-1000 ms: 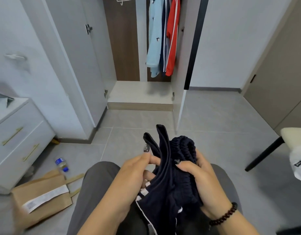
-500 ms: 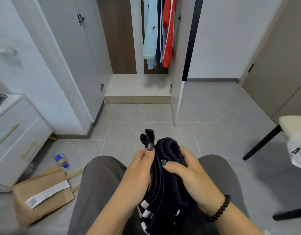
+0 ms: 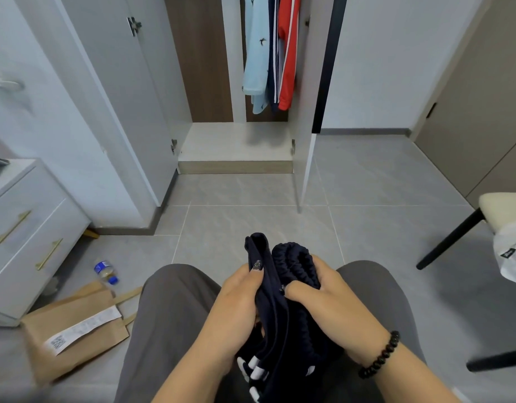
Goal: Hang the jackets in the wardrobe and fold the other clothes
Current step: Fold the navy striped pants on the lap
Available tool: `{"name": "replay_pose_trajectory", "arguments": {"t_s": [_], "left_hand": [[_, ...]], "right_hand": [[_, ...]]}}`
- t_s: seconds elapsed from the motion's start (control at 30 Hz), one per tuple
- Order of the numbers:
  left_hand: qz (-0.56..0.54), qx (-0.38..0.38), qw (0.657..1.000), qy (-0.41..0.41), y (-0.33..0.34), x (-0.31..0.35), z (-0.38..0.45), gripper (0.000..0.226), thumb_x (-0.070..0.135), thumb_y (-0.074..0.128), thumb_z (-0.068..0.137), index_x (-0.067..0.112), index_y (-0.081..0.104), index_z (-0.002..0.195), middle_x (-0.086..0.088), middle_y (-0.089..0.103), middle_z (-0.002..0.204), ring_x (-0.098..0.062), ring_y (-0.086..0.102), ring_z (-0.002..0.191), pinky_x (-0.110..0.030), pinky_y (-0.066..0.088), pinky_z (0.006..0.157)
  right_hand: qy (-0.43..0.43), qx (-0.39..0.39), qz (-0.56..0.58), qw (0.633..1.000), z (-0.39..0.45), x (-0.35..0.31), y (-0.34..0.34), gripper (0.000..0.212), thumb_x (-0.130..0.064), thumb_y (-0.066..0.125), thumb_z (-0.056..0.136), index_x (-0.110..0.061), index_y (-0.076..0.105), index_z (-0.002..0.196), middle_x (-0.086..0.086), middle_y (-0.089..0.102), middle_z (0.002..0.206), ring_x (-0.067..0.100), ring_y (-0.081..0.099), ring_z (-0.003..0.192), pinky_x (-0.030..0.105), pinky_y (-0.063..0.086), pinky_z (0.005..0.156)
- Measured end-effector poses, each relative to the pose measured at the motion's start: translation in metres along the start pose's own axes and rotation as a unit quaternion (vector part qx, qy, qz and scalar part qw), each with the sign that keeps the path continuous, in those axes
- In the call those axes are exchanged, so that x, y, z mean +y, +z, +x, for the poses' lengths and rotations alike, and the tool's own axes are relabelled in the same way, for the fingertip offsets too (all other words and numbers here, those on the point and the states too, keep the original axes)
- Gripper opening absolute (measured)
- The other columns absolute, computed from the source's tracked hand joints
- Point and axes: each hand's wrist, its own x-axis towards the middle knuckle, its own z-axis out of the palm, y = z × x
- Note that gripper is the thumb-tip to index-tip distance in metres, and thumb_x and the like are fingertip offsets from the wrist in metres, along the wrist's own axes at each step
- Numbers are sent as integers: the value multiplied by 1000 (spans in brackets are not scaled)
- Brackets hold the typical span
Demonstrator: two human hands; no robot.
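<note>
Both hands, left hand (image 3: 239,298) and right hand (image 3: 323,289), are gripping the bunched navy garment (image 3: 282,309) over my lap; the loose folds are risking slipping apart toward the floor (image 3: 251,222).

We can read no text anywhere. At eight o'clock, the white label (image 3: 83,330) on the brown paper bag (image 3: 76,344) carries a square code and lines of print, all too small and blurred to make out. At three o'clock, a small dark tag (image 3: 508,253) on the white garment (image 3: 512,257) bears pale marks we cannot decipher.
</note>
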Motion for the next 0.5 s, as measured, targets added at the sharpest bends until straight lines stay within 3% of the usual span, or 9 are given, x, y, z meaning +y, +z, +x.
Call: {"name": "replay_pose_trajectory", "arguments": {"t_s": [0.1,0.23,0.3,0.4,0.5], "left_hand": [[-7,-8,1000,21,0,0,0,24,21,44,102,14,66,108,-12,72,106,-32,66,105,-46,51,96],[-19,-20,999,42,5,3,-4,28,25,47,101,27,74,92,-4,75,95,-20,69,91,-32,55,81],[-35,-18,998,49,6,4,-5,24,38,52,93,26,73,91,-10,73,95,-25,67,86,-39,54,78],[-61,-5,997,50,7,4,-6,42,47,52,84,13,68,104,-31,64,107,-38,61,89,-63,48,84],[-80,-4,995,52,4,-1,-4,43,51,56,88,13,70,103,-39,59,103,-39,58,89,-63,45,82]], "right_hand": [[-18,-7,21,1000,-1,-1,1,42,-39,71,66,-25,63,105,-2,71,99,16,68,94,42,55,89],[-37,-15,-8,999,-2,-3,5,58,-48,82,54,-28,62,105,-7,72,100,8,69,94,34,55,86],[-31,-20,-16,999,-1,-2,5,53,-42,79,56,-26,61,104,-3,72,97,12,70,91,38,56,85],[-6,-16,8,1000,0,0,2,43,-28,68,62,-18,61,103,10,69,97,26,67,91,46,55,87],[7,3,22,1000,2,1,-1,34,-21,63,62,-10,59,94,8,64,82,24,64,76,38,54,76]]}}
